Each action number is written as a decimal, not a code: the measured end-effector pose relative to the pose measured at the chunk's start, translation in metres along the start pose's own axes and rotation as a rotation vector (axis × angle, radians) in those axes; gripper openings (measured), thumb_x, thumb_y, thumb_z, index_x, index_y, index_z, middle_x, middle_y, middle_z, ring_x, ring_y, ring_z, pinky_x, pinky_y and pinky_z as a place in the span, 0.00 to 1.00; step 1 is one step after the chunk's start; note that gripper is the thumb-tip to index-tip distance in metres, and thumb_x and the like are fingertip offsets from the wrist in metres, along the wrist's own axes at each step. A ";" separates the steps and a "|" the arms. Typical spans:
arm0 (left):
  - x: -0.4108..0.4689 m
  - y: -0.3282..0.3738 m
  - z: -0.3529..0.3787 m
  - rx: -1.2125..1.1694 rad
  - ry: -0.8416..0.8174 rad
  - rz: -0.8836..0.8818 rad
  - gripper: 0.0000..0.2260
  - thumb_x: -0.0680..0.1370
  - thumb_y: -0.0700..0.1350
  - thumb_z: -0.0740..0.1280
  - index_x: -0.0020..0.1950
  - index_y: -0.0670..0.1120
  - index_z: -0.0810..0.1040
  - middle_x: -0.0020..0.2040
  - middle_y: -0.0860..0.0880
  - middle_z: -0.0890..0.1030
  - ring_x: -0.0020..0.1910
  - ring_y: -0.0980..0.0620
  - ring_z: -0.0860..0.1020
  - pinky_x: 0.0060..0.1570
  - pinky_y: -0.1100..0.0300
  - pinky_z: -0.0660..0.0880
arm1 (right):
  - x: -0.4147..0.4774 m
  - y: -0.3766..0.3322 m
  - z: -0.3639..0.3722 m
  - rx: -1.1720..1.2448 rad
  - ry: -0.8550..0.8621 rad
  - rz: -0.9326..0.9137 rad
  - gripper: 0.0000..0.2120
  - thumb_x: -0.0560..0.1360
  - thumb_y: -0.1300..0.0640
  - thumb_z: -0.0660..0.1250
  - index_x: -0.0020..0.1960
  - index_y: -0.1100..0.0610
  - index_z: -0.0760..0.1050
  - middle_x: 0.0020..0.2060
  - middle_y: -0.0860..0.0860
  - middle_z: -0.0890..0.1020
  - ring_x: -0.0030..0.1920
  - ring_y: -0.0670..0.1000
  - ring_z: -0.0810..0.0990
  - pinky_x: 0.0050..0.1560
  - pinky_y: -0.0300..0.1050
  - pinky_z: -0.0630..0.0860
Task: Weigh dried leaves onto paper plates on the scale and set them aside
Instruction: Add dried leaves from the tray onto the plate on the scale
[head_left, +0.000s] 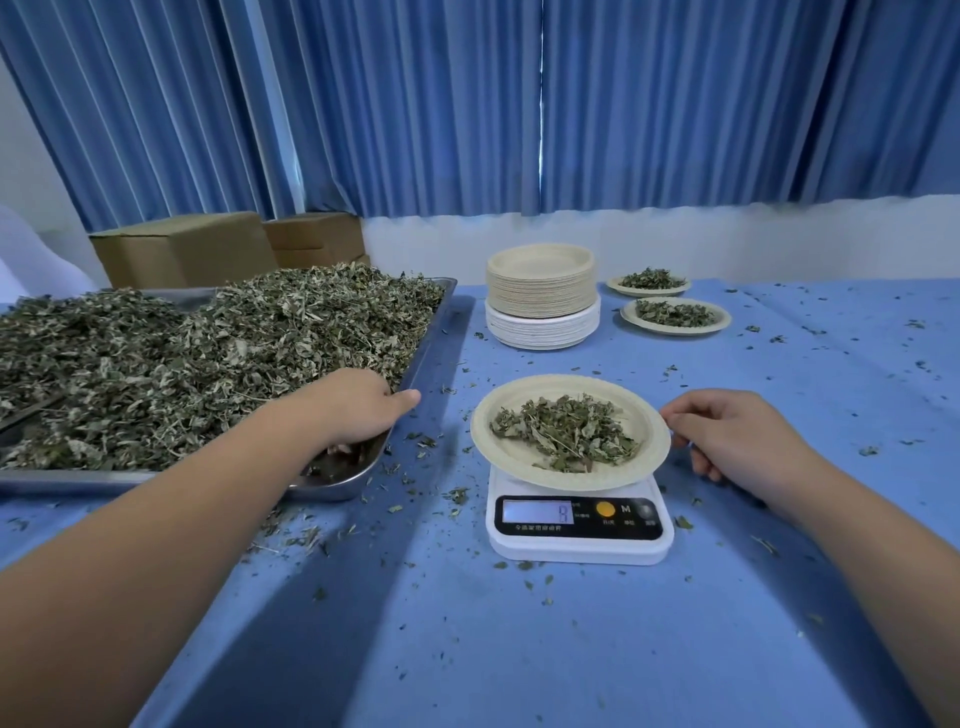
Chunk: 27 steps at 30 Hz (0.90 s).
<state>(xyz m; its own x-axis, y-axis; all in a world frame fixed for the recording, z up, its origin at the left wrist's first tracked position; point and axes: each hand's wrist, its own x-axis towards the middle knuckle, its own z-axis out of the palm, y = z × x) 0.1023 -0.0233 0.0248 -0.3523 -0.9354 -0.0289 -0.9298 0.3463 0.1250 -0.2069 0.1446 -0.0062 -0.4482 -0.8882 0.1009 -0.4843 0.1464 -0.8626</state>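
While the paper plate (506, 457) of dried leaves (566, 431) sat on the scale (579, 545), the right hand (737, 431) pinched its right rim with curled fingers. The left hand (353, 410) reached into the near corner of the metal tray (332, 491), fingertips hidden among loose leaves (208, 353); whether it gripped any could not be told. Two filled plates (675, 314) lay beyond, beside the plate stack (540, 291)

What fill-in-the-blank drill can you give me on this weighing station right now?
1. The plate of dried leaves sits on the ____.
2. The left hand reaches into the metal ____.
3. The right hand pinches the plate's ____.
4. Beside the plate stack, ____ filled plates stand aside.
Missing: scale, tray, rim, two.
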 end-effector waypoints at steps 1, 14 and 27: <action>-0.002 0.001 -0.002 0.023 0.044 0.013 0.27 0.81 0.64 0.50 0.39 0.44 0.72 0.35 0.48 0.75 0.35 0.50 0.74 0.36 0.56 0.69 | 0.000 0.000 0.000 -0.002 -0.001 0.001 0.10 0.78 0.61 0.63 0.42 0.54 0.81 0.22 0.44 0.77 0.20 0.42 0.70 0.26 0.41 0.71; -0.051 -0.003 0.019 -0.001 0.025 -0.025 0.33 0.79 0.67 0.49 0.68 0.43 0.71 0.50 0.48 0.78 0.42 0.53 0.73 0.39 0.59 0.69 | 0.000 0.003 -0.001 0.000 0.006 0.000 0.10 0.77 0.61 0.63 0.42 0.55 0.81 0.22 0.44 0.77 0.21 0.44 0.71 0.26 0.42 0.71; -0.079 -0.011 0.019 -0.022 0.218 0.077 0.21 0.79 0.64 0.56 0.49 0.48 0.77 0.31 0.50 0.77 0.25 0.55 0.72 0.27 0.58 0.68 | 0.002 0.006 -0.003 0.007 0.029 0.011 0.11 0.75 0.62 0.63 0.40 0.53 0.81 0.25 0.47 0.79 0.21 0.46 0.72 0.27 0.43 0.72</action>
<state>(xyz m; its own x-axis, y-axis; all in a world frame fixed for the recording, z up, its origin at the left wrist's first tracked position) 0.1389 0.0484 0.0067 -0.3883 -0.9004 0.1960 -0.8978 0.4176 0.1400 -0.2128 0.1453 -0.0103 -0.4755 -0.8734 0.1053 -0.4734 0.1532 -0.8674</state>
